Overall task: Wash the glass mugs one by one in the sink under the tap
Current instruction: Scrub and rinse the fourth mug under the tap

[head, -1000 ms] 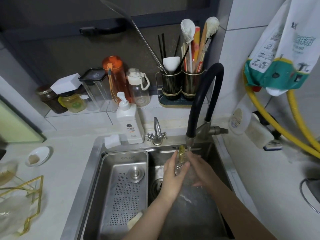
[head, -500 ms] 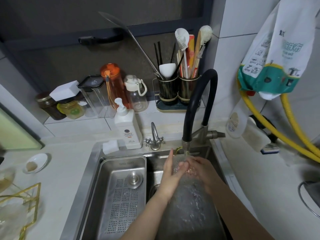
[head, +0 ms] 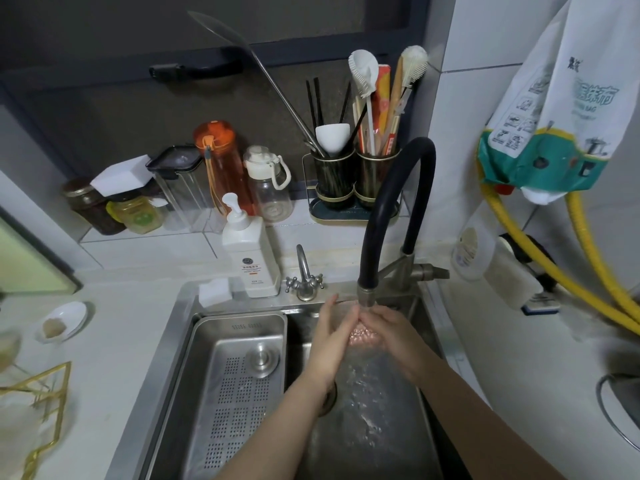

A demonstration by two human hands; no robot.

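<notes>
Two hands under the tap (head: 366, 299): left hand (head: 332, 341) flat, fingers straight; right hand (head: 391, 336) cupped, empty.

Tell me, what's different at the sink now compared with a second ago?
The glass mug with a yellowish part, held up at the tap a second ago, no longer shows. Left hand and right hand now meet under the running water. The draining tray and soap bottle stayed put.

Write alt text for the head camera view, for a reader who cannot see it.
Two hands, left hand and right hand, meet under the running black tap over a steel sink; any mug between them is hidden by water. A perforated drain tray sits left, a soap bottle behind.
</notes>
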